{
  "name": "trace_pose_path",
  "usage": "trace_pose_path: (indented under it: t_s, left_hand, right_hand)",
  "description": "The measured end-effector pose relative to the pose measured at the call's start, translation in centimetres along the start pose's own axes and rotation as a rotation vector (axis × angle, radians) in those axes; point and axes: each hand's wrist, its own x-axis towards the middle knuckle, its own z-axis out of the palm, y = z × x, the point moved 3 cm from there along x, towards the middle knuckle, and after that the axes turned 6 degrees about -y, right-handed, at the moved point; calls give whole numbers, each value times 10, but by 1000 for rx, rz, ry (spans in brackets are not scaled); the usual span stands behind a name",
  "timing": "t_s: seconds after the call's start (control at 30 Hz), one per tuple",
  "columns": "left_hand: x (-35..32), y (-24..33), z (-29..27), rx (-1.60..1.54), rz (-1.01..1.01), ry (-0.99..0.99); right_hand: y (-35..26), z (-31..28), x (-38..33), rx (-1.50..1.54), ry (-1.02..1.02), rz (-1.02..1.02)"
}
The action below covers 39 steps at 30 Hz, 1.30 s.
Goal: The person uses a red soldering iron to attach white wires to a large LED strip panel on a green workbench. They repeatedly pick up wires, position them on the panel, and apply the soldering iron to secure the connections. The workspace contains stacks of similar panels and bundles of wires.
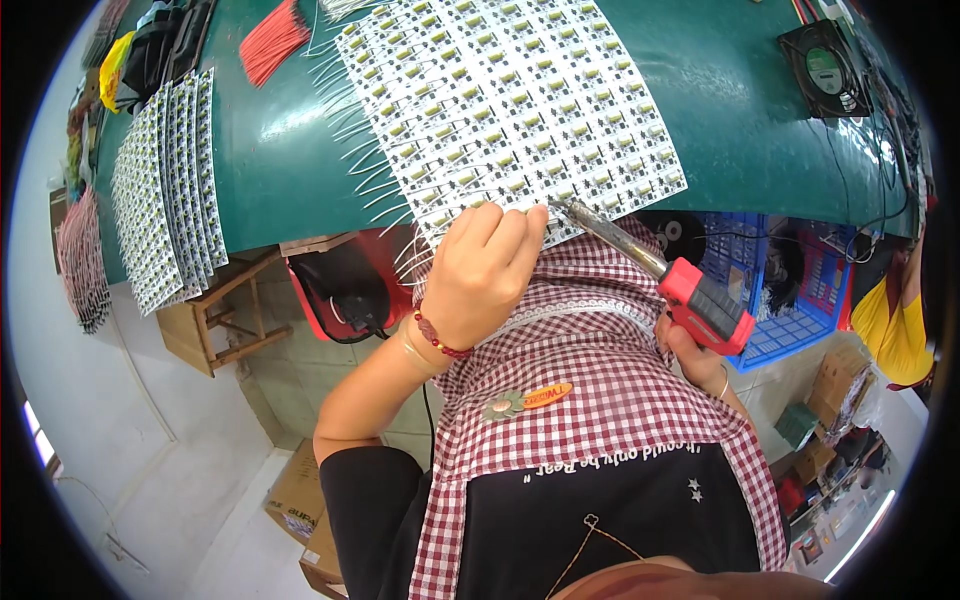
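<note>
A large white sheet of circuit boards lies on the green table, its near edge hanging over the table's edge. Rows of small yellowish components cover it, and thin white wires stick out along its left side. My left hand is closed in a pinch over the near edge; what its fingertips hold is too small to make out. My right hand grips a soldering iron by its red and black handle. The iron's metal shaft points up and left, its tip close to the left fingertips at the board.
More circuit board sheets lie overlapping at the table's left end, near a bundle of pinkish wires. Red wires lie at the back. A black fan is at right. Below are a blue crate and a wooden stool.
</note>
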Motion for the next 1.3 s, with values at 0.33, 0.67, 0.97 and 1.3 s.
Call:
trace_pose_path:
  t_s: [0.33,0.67,0.97,1.3]
  left_hand:
    - [2,1,0,1,2,9]
    - [2,2,-1,21,2,1]
    - [2,1,-2,20,1,-6]
    - [2,1,-2,28,11,-3]
  right_hand:
    - [0,-2,-5,-33,47,-17]
    - [0,1,1,-131,27,-7]
    - [-5,1,-2,19,-9,1]
    - [-10,6,5,-166,47,48]
